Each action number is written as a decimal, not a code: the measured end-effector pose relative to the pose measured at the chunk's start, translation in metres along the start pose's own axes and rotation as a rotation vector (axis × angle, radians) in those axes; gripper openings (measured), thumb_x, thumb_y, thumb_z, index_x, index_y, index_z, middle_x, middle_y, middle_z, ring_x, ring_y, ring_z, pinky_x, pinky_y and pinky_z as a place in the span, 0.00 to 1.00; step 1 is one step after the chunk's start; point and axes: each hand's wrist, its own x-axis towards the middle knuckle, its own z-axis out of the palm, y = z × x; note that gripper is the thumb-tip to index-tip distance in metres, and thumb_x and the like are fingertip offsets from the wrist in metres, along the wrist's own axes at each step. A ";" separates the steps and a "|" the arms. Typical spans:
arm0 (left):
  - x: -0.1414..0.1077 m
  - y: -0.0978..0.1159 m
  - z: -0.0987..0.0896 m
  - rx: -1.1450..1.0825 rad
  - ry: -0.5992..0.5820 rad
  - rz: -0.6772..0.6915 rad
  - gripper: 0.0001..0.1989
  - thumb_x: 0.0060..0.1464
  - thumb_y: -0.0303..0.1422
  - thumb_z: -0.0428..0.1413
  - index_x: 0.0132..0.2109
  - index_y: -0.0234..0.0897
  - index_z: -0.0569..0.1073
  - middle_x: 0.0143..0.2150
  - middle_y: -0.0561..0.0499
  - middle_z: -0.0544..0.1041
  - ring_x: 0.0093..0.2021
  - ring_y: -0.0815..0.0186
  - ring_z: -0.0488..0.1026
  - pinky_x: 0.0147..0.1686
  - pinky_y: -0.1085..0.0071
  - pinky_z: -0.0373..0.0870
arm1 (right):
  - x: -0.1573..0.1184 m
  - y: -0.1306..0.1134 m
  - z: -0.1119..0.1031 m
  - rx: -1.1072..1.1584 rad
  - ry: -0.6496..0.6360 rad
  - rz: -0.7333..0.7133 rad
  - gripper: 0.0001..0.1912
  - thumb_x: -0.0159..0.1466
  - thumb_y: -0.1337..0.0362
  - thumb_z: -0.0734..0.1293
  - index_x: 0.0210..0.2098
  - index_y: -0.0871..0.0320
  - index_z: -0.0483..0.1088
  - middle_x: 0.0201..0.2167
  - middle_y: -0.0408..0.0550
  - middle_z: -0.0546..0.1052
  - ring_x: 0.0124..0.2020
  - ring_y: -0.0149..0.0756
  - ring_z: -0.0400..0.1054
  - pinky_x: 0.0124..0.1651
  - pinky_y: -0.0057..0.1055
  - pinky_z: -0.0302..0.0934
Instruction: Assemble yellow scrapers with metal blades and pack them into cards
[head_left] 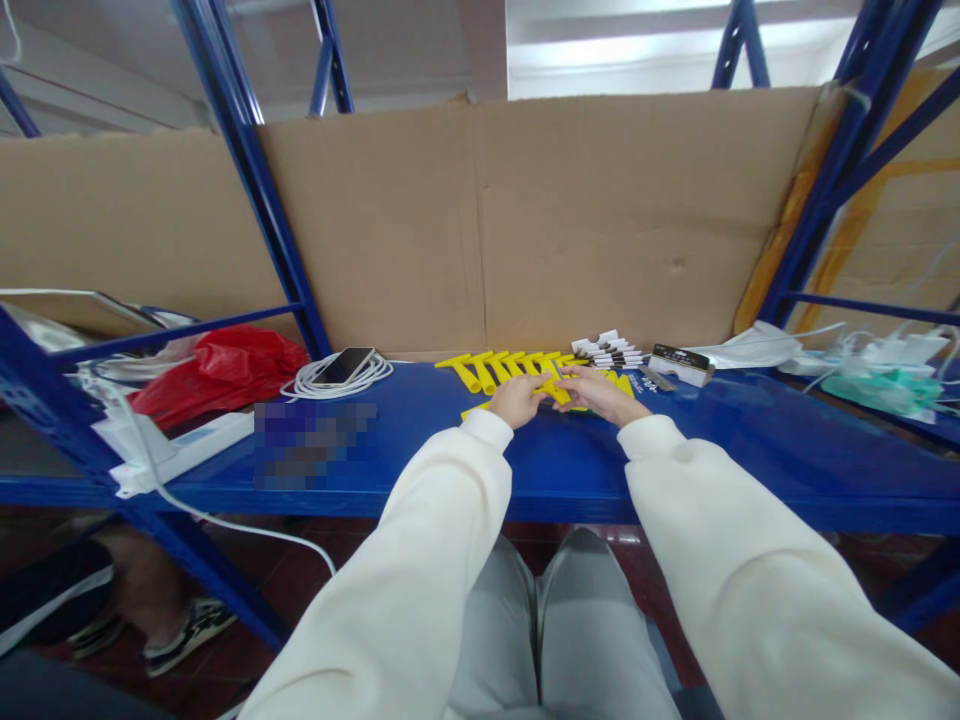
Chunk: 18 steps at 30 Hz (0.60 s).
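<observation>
My left hand and my right hand meet over the blue shelf top. Between them, the fingers of both hands are closed on a yellow T-shaped piece, with part of it hidden behind the fingertips. Just beyond my hands lies a row of several more yellow T-shaped pieces, side by side, with some partly covered by my hands. Behind my right hand is a bunch of small black-and-white pieces, too small to identify.
To the right are a small black-and-white box and white-green plastic material. On the left lie a phone on a coiled white cable, a red plastic bag and a white power strip. Cardboard closes the back. A person's leg shows lower left.
</observation>
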 end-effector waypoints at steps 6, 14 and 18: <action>-0.004 0.004 -0.002 0.041 -0.039 -0.047 0.28 0.67 0.30 0.53 0.72 0.36 0.63 0.70 0.41 0.70 0.67 0.56 0.70 0.64 0.64 0.66 | -0.003 0.001 0.002 -0.015 0.011 -0.004 0.19 0.66 0.76 0.68 0.56 0.62 0.68 0.26 0.46 0.80 0.18 0.29 0.72 0.22 0.22 0.70; -0.005 0.005 -0.002 0.104 -0.105 -0.048 0.28 0.66 0.29 0.51 0.71 0.38 0.64 0.66 0.40 0.73 0.65 0.53 0.72 0.63 0.60 0.68 | -0.005 0.001 0.004 -0.022 0.009 0.000 0.21 0.66 0.76 0.68 0.58 0.64 0.67 0.22 0.42 0.78 0.17 0.29 0.71 0.22 0.21 0.70; -0.005 0.004 -0.003 0.097 -0.076 -0.031 0.28 0.65 0.26 0.50 0.71 0.37 0.64 0.67 0.38 0.72 0.64 0.52 0.72 0.62 0.56 0.68 | -0.006 0.000 0.004 0.013 0.022 0.004 0.28 0.66 0.76 0.68 0.64 0.65 0.62 0.23 0.42 0.78 0.18 0.31 0.72 0.23 0.23 0.70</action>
